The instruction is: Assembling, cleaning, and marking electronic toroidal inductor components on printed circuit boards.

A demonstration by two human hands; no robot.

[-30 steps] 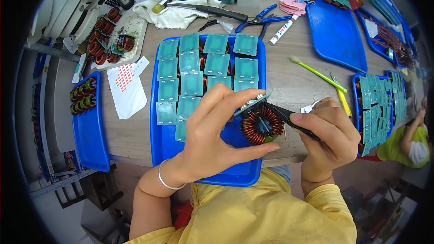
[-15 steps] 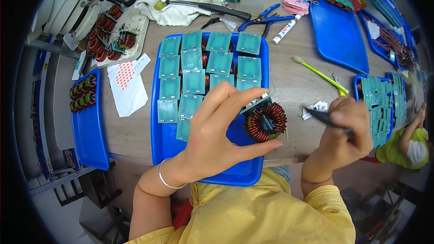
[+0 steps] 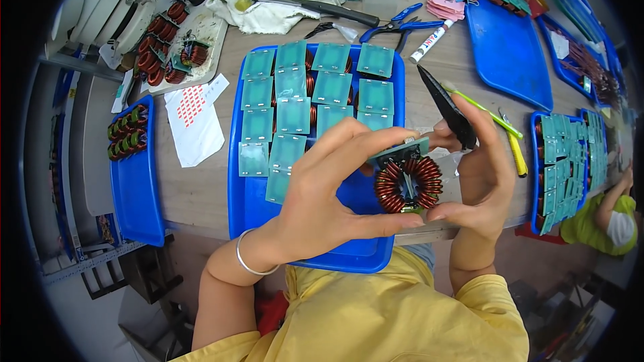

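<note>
My left hand (image 3: 322,184) pinches a toroidal coil (image 3: 429,177) wound with copper wire, with a small green circuit board (image 3: 410,151) along its top. The coil stands over the right side of a blue tray (image 3: 236,194), its ring facing up toward me. My right hand (image 3: 486,184) has come to the coil's right side, its thumb tip by the lower rim; some of its fingers are hidden behind. Between those fingers sits a black pointed tool (image 3: 446,104), tip pointing away; its exact kind is unclear. Green-topped coil assemblies (image 3: 293,117) fill rows in the tray.
At the back lie a hammer (image 3: 322,8), blue-handled pliers (image 3: 402,25) and a white marker (image 3: 431,41). Right are a green brush (image 3: 490,112), a yellow-handled knife (image 3: 516,154) and more blue trays (image 3: 506,60). Another blue tray (image 3: 137,194) stands left. A co-worker's sleeve (image 3: 583,228) shows far right.
My right hand has moved left to the coil, and the black tool now points up and away. My left hand and the coil have shifted slightly right; the view has shifted a little.
</note>
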